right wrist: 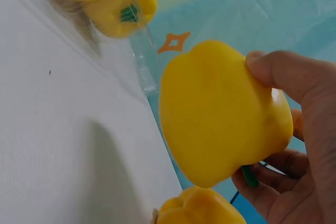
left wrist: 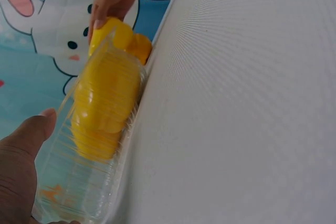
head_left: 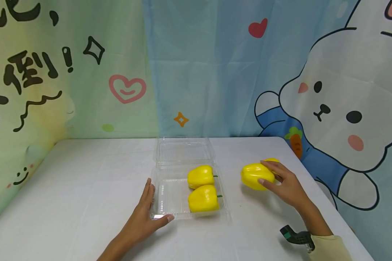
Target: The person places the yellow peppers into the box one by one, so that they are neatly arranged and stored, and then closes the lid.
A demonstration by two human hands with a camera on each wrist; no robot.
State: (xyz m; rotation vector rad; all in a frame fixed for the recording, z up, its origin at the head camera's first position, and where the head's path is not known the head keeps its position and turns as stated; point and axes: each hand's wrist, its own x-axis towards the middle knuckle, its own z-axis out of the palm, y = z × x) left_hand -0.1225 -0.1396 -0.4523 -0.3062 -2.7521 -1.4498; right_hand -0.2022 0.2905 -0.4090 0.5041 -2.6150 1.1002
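Note:
My right hand grips a yellow bell pepper between thumb and fingers. It is raised above the table, and its green stem shows in the right wrist view. Partly hidden behind it is another yellow bell pepper. Two more yellow peppers, a rear one and a front one, lie side by side in the right half of a clear plastic box, stems pointing right. Along the box's left side rests my left hand, its fingers straight and its thumb by the front edge.
The box's clear lid lies folded back toward the rear edge of the white table. A printed curtain hangs right behind the table. A black strap device sits at my right wrist.

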